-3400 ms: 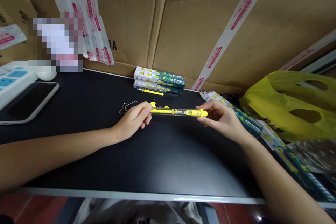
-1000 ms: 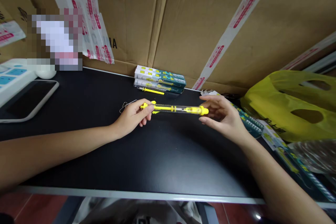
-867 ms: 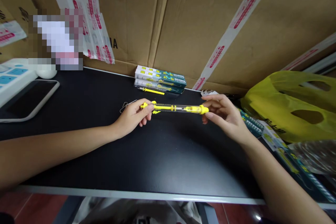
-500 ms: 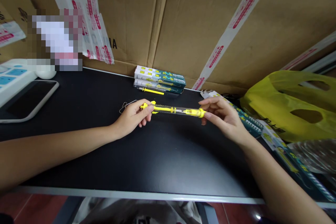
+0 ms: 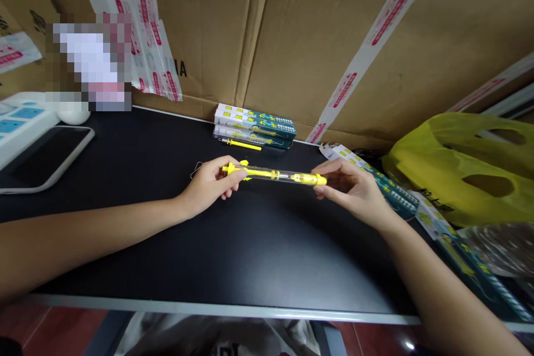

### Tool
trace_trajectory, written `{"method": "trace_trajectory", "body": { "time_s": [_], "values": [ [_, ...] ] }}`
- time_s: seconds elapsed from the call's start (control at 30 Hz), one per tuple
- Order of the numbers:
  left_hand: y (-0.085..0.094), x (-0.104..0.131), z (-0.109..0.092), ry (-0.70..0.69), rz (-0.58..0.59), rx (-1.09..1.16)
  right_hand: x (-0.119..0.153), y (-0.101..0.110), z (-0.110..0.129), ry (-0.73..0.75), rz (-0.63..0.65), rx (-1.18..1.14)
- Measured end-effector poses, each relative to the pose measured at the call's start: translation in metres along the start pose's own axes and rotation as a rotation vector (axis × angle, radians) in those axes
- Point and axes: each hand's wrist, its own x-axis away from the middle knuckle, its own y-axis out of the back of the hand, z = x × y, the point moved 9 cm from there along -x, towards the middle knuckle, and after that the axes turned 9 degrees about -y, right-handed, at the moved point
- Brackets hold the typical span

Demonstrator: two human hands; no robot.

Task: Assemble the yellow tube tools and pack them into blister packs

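Observation:
A clear tube with yellow ends and yellow parts inside (image 5: 286,176) lies nearly level in the air above the black table (image 5: 250,250). My left hand (image 5: 212,181) pinches its left end between thumb and fingers. At the tube's right end, my right hand (image 5: 348,186) has thumb and fingertips closed round it near the yellow cap. A thin metal wire hook (image 5: 196,169) shows just behind my left hand. Beyond the tube, a small yellow rod (image 5: 244,145) rests in front of stacked printed boxes (image 5: 254,125).
A phone (image 5: 44,158) and a white power strip (image 5: 25,122) are at the left. More printed boxes (image 5: 471,261), a yellow plastic bag (image 5: 463,161) and clear plastic wrap (image 5: 500,247) lie at the right. Large taped cartons (image 5: 325,39) stand behind the table.
My right hand has moved slightly left along the tube, and its fingers have closed over the tube near the yellow cap. My left hand still holds the left end.

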Motion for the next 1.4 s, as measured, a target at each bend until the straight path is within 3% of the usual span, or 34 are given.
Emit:
{"method": "trace_trajectory", "body": {
  "time_s": [0.37, 0.8, 1.07, 1.4],
  "values": [
    [0.002, 0.000, 0.001, -0.022, -0.010, 0.029, -0.001, -0.007, 0.000, -0.011, 0.040, -0.133],
    [-0.005, 0.003, 0.004, -0.032, 0.058, -0.073, 0.003, -0.007, 0.011, 0.099, -0.008, -0.018],
    [-0.002, 0.002, 0.002, -0.037, 0.033, -0.046, 0.006, -0.008, 0.025, 0.209, -0.051, 0.084],
    [-0.005, 0.001, 0.004, -0.021, 0.062, -0.061, 0.009, -0.004, 0.025, 0.230, -0.099, 0.112]
  ]
}}
